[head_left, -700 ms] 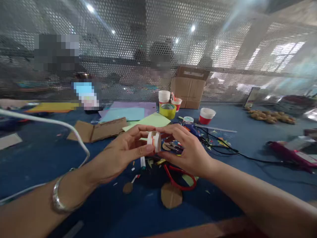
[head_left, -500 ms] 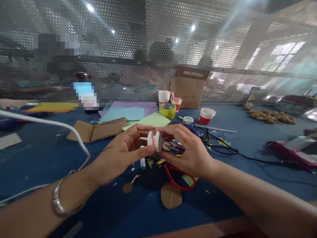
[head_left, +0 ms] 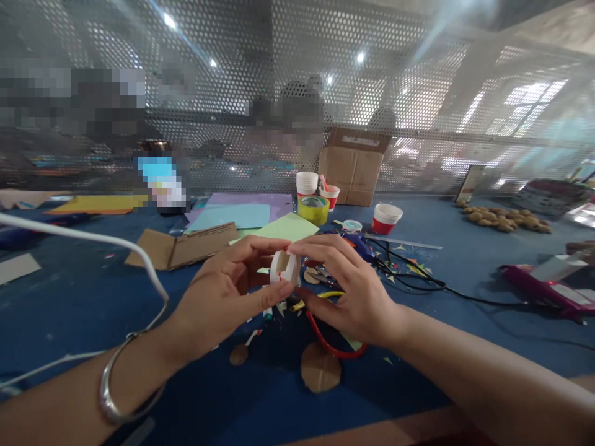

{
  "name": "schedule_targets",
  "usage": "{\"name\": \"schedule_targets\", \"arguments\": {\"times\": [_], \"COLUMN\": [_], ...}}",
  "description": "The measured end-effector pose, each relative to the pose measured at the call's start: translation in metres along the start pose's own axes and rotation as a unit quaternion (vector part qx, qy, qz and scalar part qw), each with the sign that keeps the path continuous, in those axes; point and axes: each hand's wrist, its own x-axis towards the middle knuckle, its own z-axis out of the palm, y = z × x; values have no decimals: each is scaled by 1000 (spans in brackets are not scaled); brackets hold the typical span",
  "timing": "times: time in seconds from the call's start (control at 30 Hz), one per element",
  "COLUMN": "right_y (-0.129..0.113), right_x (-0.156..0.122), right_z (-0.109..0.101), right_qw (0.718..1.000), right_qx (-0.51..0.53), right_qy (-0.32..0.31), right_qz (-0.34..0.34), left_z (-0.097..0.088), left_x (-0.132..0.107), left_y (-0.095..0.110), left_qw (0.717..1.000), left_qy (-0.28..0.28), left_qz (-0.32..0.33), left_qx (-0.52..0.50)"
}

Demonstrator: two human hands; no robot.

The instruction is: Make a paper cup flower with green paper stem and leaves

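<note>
Between my hands, above the table, is a small white cut-down paper cup piece (head_left: 285, 267) with a notch in its rim and a thin red line on its side. My left hand (head_left: 227, 285) grips it, thumb in front and fingers behind. The fingertips of my right hand (head_left: 351, 282) press on its upper right edge, the thumb lower down. Beneath my hands lie red-handled scissors (head_left: 325, 347), partly covered by my right hand, and a round cardboard disc (head_left: 320, 368). A smaller cardboard disc (head_left: 238, 355) with a white and red strip lies to the left.
Behind my hands stand a yellow tape roll (head_left: 313, 210), a red and white paper cup (head_left: 387, 218) and a cardboard box (head_left: 352, 170). Coloured paper (head_left: 232, 215) and folded cardboard (head_left: 202, 246) lie left. Black cable (head_left: 427, 282) runs right; a white cable (head_left: 116, 232) arches at left.
The white cup piece has tilted and shifted slightly left and down, its opening turned more toward me. Both hands stay on it.
</note>
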Motion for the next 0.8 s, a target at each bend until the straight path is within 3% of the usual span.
{"name": "schedule_targets", "arguments": {"times": [0.13,0.43,0.6,0.7,0.8], "right_y": [0,3,3,2,3], "right_x": [0,-1,-1,-1,-1], "right_z": [-1,-3,-1,0,1], "right_qw": [1000,998,995,993,991], "right_qx": [1,32,58,57,58], "right_qy": [0,-12,-24,-26,-27], "right_qz": [9,44,78,100,120], "left_z": [-2,-9,-10,-10,-8], "left_x": [-1,-5,-5,-4,-1], "left_y": [2,-6,-1,2,3], "left_qw": [998,995,985,972,979], "left_qy": [-17,-69,-59,-25,1], "left_qz": [44,25,23,13,-24], "left_qx": [41,66,160,232,203]}}
